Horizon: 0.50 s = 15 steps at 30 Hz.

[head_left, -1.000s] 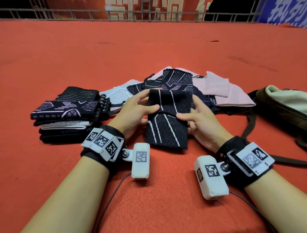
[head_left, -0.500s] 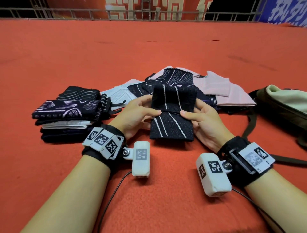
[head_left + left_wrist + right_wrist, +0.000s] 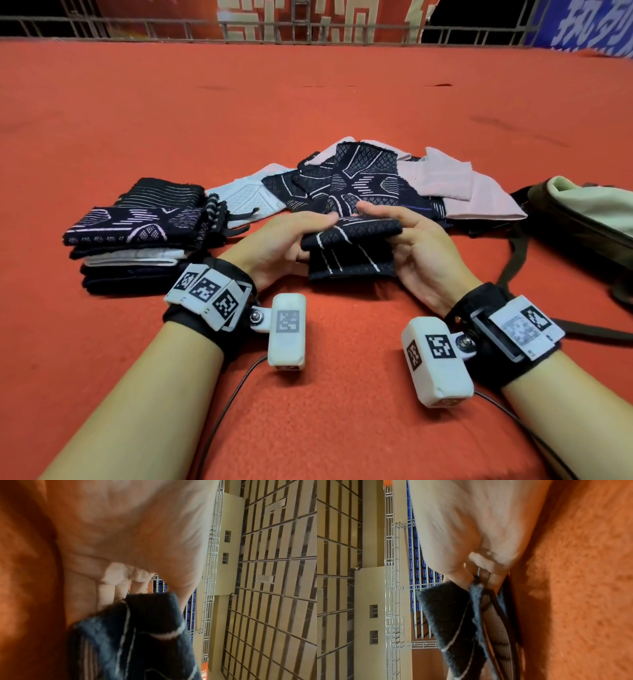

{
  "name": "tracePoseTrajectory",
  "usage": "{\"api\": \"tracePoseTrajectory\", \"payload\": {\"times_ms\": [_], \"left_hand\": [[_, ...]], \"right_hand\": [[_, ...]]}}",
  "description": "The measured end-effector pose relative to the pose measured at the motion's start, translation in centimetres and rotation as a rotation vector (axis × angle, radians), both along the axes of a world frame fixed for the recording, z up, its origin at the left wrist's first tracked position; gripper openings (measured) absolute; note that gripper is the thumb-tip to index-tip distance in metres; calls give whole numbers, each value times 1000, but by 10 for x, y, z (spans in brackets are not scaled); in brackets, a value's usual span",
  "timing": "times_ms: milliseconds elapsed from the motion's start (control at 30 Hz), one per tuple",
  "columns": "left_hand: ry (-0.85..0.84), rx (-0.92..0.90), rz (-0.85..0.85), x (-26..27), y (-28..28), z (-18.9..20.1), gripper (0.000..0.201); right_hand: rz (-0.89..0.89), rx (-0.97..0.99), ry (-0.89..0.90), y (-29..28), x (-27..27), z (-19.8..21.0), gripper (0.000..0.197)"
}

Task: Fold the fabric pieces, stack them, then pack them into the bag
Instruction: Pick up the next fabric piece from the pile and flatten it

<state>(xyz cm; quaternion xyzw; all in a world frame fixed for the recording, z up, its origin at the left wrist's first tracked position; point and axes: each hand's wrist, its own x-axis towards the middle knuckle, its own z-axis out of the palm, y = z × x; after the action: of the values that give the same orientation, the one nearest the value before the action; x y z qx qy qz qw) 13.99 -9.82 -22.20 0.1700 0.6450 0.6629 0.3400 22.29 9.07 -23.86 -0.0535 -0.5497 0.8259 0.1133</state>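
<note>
The dark cloth (image 3: 349,248) is now folded over, its top half brought down. Left hand (image 3: 274,246) and right hand (image 3: 416,251) each pinch a side of it in their fingers (image 3: 378,211).

knit cloth piece (image 3: 349,250), matt felt floor (image 3: 308,102)

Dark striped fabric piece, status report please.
Left hand and right hand both hold dark striped piece, half folded. Nothing in the way.

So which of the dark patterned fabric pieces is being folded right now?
The dark piece with white lines, held between the left hand and right hand; the others lie in the folded stack or the loose pile.
</note>
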Motion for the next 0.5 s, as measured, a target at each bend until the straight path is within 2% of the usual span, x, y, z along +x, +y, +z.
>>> {"api": "tracePoseTrajectory", "payload": {"times_ms": [33,133,233,367,500], "left_hand": [[21,8,37,0,2,-1,35],[24,99,137,-3,3,-3,39],[45,183,159,-2,3,-3,39],[75,213,194,-3,4,-4,38],[20,189,177,-3,5,-4,37]], "right_hand": [[11,-38,3,1,0,1,47],[-2,-107,-43,1,2,3,41],[60,16,-150,0,2,0,55],[141,154,-170,-7,1,0,44],[96,250,-145,-10,1,-2,23]]}}
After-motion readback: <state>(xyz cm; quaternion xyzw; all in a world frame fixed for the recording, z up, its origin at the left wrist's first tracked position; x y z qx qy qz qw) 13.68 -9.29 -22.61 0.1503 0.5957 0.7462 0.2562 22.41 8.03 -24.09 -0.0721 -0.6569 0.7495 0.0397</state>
